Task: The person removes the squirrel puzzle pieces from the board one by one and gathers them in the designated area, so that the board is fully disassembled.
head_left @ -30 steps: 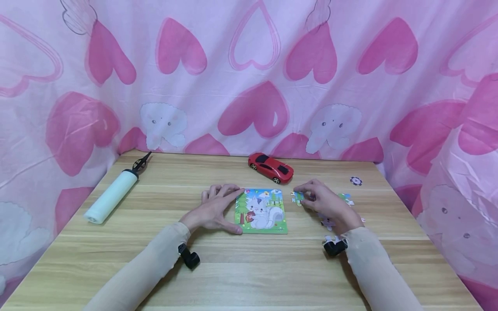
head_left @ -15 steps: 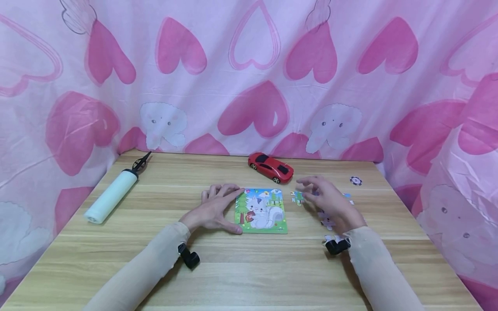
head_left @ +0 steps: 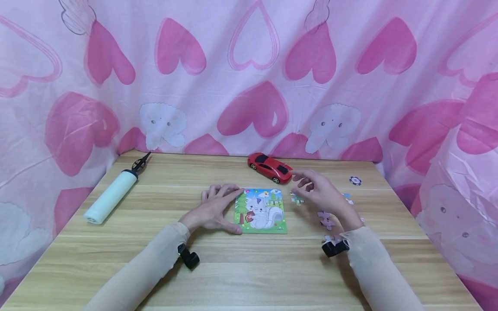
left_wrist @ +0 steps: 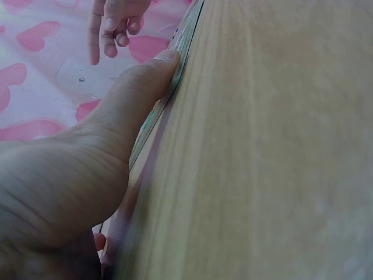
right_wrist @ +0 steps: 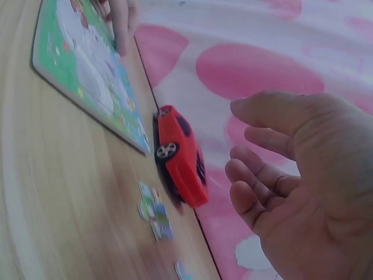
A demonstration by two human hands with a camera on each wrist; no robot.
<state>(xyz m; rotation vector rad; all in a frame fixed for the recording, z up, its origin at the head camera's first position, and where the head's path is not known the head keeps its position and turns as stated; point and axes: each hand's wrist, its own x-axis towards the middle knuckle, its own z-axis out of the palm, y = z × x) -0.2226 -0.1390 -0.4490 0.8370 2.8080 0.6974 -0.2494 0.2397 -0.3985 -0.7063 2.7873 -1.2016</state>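
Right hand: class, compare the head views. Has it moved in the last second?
Yes. The right hand has lifted off the loose piece and gone up toward the red car, holding nothing.

The puzzle board [head_left: 260, 211] shows a white cat on green grass under a blue sky, with green trees and a green border. The toy car [head_left: 270, 167] is red with black windows and black wheels. The loose puzzle pieces [head_left: 326, 219] are pale, with green and blue patches. The pump [head_left: 110, 196] is white with a black nozzle. The worktop [head_left: 249, 272] is light wood grain. The curtain [head_left: 249, 73] is pale pink with deep pink hearts and white elephants. Both sleeves [head_left: 144, 268] are beige.
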